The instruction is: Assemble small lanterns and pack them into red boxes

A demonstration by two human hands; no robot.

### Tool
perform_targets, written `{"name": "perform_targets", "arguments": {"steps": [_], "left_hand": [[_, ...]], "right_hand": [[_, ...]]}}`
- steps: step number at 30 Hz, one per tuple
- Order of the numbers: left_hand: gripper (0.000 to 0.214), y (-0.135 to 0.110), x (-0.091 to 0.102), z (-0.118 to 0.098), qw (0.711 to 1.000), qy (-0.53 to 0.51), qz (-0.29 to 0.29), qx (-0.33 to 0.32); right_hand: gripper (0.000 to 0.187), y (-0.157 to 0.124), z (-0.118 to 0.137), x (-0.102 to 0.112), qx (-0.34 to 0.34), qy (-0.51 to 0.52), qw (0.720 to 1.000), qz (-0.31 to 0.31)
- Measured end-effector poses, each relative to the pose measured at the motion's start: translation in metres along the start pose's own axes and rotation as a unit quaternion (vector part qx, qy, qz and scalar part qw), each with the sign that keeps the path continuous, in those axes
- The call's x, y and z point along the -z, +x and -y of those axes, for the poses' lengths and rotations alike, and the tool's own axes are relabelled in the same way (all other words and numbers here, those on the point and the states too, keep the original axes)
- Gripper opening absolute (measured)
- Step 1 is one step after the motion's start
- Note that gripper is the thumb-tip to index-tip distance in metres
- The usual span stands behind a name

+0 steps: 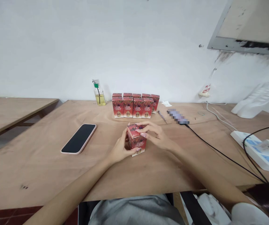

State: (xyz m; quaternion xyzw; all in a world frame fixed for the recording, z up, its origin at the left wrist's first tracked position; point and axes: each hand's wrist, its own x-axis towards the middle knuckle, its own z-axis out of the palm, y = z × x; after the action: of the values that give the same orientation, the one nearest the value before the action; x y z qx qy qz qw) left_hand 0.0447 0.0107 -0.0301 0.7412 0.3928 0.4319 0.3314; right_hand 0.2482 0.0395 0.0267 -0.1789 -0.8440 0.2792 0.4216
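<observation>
A small red printed carton with a white lower edge stands slightly tilted near the middle of the table. My left hand is wrapped round its left side, with the thumb across the lower front. Over the carton's top reaches my right hand. Its fingers are spread and touch the top and the upper front edge, without being closed round the carton. Behind both hands, several matching red cartons stand upright in two rows near the wall.
Left of my hands lies a phone. A pump bottle of yellow liquid stands by the wall. To the right are a pen, a blurred-out device on a black cable, a white power strip and a white moulded object.
</observation>
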Motion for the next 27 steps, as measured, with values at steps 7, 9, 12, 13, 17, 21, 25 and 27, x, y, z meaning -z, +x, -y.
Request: {"name": "perform_targets", "arguments": {"steps": [7,9,12,13,17,21,25,27], "left_hand": [[0.083,0.001,0.000,0.006,0.997,0.050,0.050,0.011],[0.091,0.004,0.006,0.016,0.997,0.053,0.051,-0.001],[0.089,0.017,0.025,0.041,0.998,0.020,-0.028,0.052],[0.080,0.023,0.034,0.051,0.994,-0.001,-0.079,0.078],[0.060,0.058,0.072,0.087,0.936,-0.111,-0.306,0.130],[0.056,0.093,0.095,0.110,0.919,-0.142,-0.343,0.135],[0.051,0.125,0.098,0.122,0.917,-0.185,-0.330,0.125],[0.053,0.141,0.099,0.125,0.920,-0.209,-0.311,0.114]], "right_hand": [[0.019,-0.010,-0.002,-0.012,0.036,-0.082,0.996,-0.005],[0.019,-0.008,-0.006,-0.006,0.017,-0.108,0.994,-0.014],[0.026,-0.008,-0.025,0.014,-0.034,-0.148,0.984,-0.089],[0.031,-0.008,-0.035,0.022,-0.058,-0.159,0.977,-0.128],[0.059,-0.007,-0.086,0.052,-0.155,-0.097,0.946,-0.269],[0.085,0.007,-0.138,0.062,-0.164,0.025,0.940,-0.297],[0.098,0.024,-0.173,0.058,-0.150,0.048,0.942,-0.298],[0.099,0.030,-0.184,0.058,-0.158,0.067,0.940,-0.294]]}}
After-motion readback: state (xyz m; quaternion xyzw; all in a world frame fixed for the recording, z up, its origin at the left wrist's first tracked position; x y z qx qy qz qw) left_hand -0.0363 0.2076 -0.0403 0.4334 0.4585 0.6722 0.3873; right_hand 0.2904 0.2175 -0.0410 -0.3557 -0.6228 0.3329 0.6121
